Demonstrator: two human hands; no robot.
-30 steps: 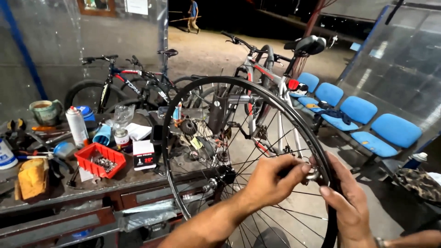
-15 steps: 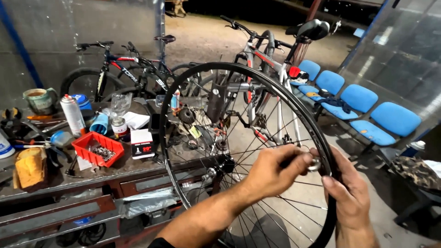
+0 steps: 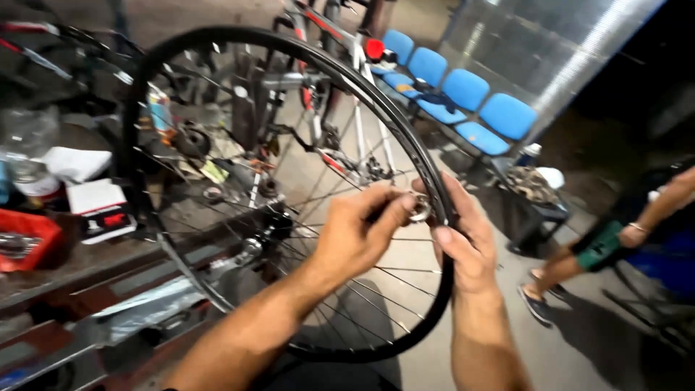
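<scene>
A black bicycle wheel (image 3: 217,47) with thin spokes and a hub (image 3: 269,226) stands upright in front of me. My left hand (image 3: 360,232) reaches through the spokes and pinches a small silver tool (image 3: 418,210) at the inside of the rim. My right hand (image 3: 463,239) wraps the rim from the outside, thumb next to the same spot. The tool's working end is hidden between my fingers.
A cluttered workbench (image 3: 72,268) on the left holds a red parts tray (image 3: 25,239), a small box (image 3: 101,210) and cans. A red and white bicycle (image 3: 340,87) stands behind the wheel. Blue chairs (image 3: 463,94) line the right wall. Another person (image 3: 615,232) sits at the right.
My view has swung right and closer to the wheel. Both hands stay at the same spot on the rim. The seated person at the right has come into view.
</scene>
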